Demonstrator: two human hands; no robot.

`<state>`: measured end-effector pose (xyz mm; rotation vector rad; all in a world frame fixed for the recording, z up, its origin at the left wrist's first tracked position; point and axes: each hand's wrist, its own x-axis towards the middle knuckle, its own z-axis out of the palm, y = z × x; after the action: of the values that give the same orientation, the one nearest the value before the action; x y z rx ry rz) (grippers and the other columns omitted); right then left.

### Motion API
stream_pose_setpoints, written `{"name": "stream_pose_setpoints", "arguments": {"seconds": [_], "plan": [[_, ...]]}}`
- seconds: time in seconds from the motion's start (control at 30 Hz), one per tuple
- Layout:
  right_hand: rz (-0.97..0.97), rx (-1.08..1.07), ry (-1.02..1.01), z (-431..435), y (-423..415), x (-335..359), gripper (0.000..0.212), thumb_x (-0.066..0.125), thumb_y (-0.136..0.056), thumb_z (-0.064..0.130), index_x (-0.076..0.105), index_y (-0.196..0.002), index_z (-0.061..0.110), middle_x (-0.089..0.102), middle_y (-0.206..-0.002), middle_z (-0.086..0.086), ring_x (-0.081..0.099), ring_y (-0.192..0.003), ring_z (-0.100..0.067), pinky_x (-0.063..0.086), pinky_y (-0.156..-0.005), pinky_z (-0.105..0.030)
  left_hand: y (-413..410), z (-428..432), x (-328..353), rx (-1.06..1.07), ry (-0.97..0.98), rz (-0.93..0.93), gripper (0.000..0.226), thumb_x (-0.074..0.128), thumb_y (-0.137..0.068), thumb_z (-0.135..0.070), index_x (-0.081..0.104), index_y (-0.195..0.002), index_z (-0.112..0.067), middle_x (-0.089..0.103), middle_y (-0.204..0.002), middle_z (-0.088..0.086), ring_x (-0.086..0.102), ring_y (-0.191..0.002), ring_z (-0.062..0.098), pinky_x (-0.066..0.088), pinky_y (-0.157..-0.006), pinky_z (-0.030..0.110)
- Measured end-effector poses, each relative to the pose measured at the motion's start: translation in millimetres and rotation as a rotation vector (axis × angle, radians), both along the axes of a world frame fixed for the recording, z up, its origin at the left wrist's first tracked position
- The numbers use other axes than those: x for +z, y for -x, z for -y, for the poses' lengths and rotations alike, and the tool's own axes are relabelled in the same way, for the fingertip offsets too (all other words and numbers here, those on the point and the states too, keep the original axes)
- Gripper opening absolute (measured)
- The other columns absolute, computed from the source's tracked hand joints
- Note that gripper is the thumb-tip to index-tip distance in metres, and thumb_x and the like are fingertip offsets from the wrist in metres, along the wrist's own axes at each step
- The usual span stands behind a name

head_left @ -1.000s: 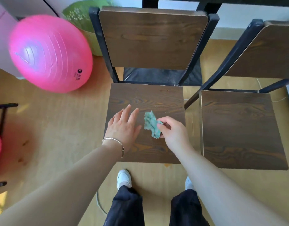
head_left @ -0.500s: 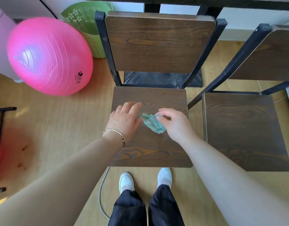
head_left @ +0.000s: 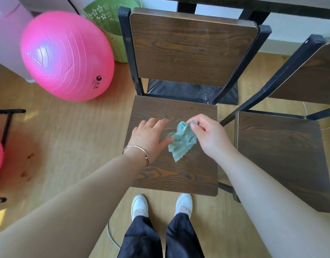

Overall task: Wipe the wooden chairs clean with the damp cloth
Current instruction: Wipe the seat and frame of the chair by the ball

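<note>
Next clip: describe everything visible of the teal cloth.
The teal cloth is small, crumpled and fuzzy-looking, with zigzag-cut edges. The right hand pinches its top corner, so it hangs bunched over the chair seat straight ahead, lower tip near the wood. The left hand, fingers straight, has its thumb at the cloth's left edge. Dampness cannot be judged.

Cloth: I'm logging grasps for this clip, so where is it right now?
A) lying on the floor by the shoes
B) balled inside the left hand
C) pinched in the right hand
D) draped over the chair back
C: the right hand pinches the cloth by its top edge, so it hangs over the chair seat.
</note>
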<state>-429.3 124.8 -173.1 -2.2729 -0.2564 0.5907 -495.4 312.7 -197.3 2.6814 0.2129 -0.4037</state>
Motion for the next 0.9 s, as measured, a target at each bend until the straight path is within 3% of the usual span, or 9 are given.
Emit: {"name": "stream_pose_setpoints", "arguments": {"seconds": [0.2, 0.4, 0.47, 0.53, 0.6, 0.77, 0.9], "plan": [[-0.013, -0.064, -0.038, 4, -1, -2, 0.016, 0.047, -0.1, 0.027, 0.062, -0.1, 0.031, 0.066, -0.094, 0.013, 0.063, -0.09, -0.008, 0.057, -0.079, -0.037, 1, 27, 2, 0.094, 0.058, 0.006, 0.07, 0.056, -0.073, -0.073, 0.042, -0.127, -0.029, 0.049, -0.125, -0.009, 0.044, -0.118, 0.017, 0.042, -0.096, 0.043], [-0.242, -0.229, -0.28, 6, -1, 3, 0.015, 0.049, -0.101, 0.02, 0.064, -0.105, 0.02, 0.07, -0.104, -0.001, 0.07, -0.095, -0.016, 0.061, -0.078, -0.04, -7, 28, -9, 0.291, 0.197, -0.073, 0.04, 0.06, -0.084, -0.036, 0.046, -0.122, -0.03, 0.056, -0.113, -0.011, 0.054, -0.105, 0.017, 0.046, -0.09, 0.041], [-0.281, -0.258, -0.337, 9, -2, 6, 0.016, 0.049, -0.101, 0.019, 0.063, -0.107, 0.016, 0.07, -0.108, -0.003, 0.07, -0.096, -0.017, 0.061, -0.078, -0.041, -10, 25, -8, 0.402, 0.329, -0.114, 0.032, 0.059, -0.086, -0.032, 0.053, -0.117, -0.03, 0.058, -0.1, -0.013, 0.058, -0.09, 0.013, 0.049, -0.076, 0.03], [-0.299, -0.274, -0.361, 13, -3, 6, 0.016, 0.049, -0.101, 0.019, 0.062, -0.11, 0.015, 0.069, -0.112, -0.004, 0.07, -0.099, -0.018, 0.06, -0.079, -0.042, -11, 23, -8, 0.433, 0.375, -0.136, 0.017, 0.058, -0.088, -0.034, 0.059, -0.104, -0.032, 0.059, -0.092, -0.014, 0.055, -0.076, 0.005, 0.041, -0.058, 0.02], [-0.313, -0.307, -0.377, 16, -5, 5, 0.017, 0.049, -0.102, 0.019, 0.062, -0.112, 0.015, 0.069, -0.112, -0.004, 0.07, -0.098, -0.018, 0.06, -0.08, -0.042, -11, 21, -8, 0.457, 0.408, -0.143, 0.005, 0.058, -0.088, -0.036, 0.06, -0.091, -0.033, 0.061, -0.083, -0.013, 0.052, -0.064, 0.005, 0.035, -0.05, 0.02], [-0.245, -0.35, -0.325, 26, -11, 1, 0.017, 0.051, -0.101, 0.017, 0.066, -0.109, 0.015, 0.071, -0.107, -0.003, 0.071, -0.096, -0.016, 0.06, -0.081, -0.042, -11, 16, -7, 0.605, 0.569, -0.098, 0.007, 0.051, -0.092, -0.027, 0.055, -0.088, -0.024, 0.054, -0.066, -0.008, 0.044, -0.052, 0.012, 0.035, -0.049, 0.022], [-0.155, -0.361, -0.243, 34, -17, -2, 0.018, 0.054, -0.099, 0.02, 0.069, -0.11, 0.018, 0.071, -0.104, 0.003, 0.068, -0.097, -0.011, 0.059, -0.084, -0.037, -8, 8, -5, 0.498, 0.534, -0.065, 0.004, 0.054, -0.093, -0.028, 0.056, -0.09, -0.028, 0.062, -0.076, -0.005, 0.05, -0.057, 0.009, 0.038, -0.049, 0.019]]}}
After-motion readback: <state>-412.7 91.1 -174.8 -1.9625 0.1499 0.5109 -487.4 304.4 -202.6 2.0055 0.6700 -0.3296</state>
